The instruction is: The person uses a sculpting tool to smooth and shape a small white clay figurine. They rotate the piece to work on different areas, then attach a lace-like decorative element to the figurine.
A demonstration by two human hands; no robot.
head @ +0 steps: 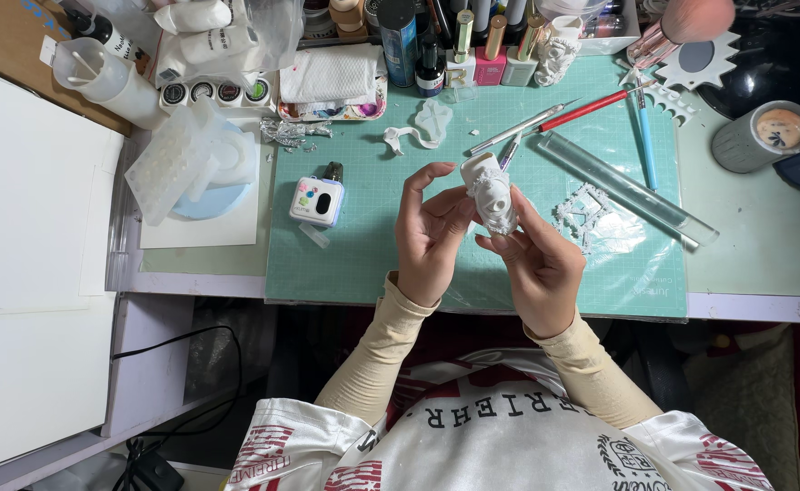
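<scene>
The small white bottle (492,189) looks like matt plastic with a rough, raised relief coating. The cutting mat (372,264) is green, smooth and matt, like rubbery plastic. The clear rod (625,188) is glossy, transparent plastic. The red-handled tool (591,108) has a glossy handle and a metal tip. The folded cloth (329,73) is white with a woven, textured weave. The sleeves (377,350) are beige, matt knit fabric.

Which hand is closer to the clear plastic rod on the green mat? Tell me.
Right. The right hand is just left of the clear rod, with a small gap of mat between. The left hand is farther off, beyond the white carved piece both hands hold.
</scene>
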